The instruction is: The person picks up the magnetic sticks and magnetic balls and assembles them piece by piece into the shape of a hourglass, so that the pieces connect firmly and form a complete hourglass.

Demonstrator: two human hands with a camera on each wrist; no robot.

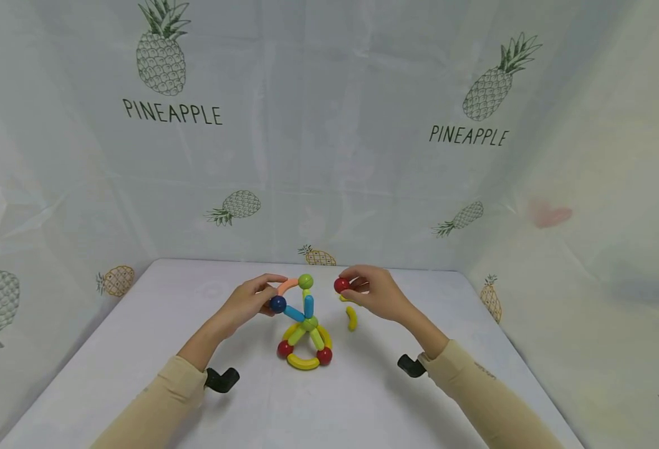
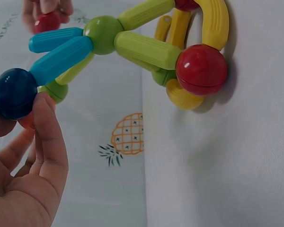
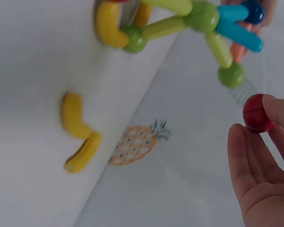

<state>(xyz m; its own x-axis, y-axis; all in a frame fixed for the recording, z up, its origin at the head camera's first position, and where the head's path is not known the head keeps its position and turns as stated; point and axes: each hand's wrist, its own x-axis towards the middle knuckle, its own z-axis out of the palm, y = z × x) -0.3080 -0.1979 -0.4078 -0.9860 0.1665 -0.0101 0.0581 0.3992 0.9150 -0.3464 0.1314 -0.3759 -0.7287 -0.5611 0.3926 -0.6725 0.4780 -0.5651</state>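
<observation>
A magnetic stick-and-ball model stands upright on the table. Red balls (image 1: 324, 356) and curved yellow sticks (image 1: 303, 362) form its base, with light green sticks (image 2: 146, 49) rising to a green ball (image 1: 309, 323). From there two blue sticks (image 2: 61, 59) branch out, one ending at a dark blue ball (image 1: 278, 304). My left hand (image 1: 247, 300) pinches this dark blue ball. A curved orange stick (image 1: 287, 286) runs from beside it toward an upper green ball (image 1: 305, 281). To the right of the model, my right hand (image 1: 380, 293) pinches a loose red ball (image 3: 257, 113) between thumb and fingers, held apart from the model.
Two loose curved yellow sticks (image 3: 84, 152) lie on the white table (image 1: 329, 411), to the right of the model. Behind rises a pale curtain (image 1: 329, 125) printed with pineapples. Black camera mounts (image 1: 222, 380) stick out from both wrists.
</observation>
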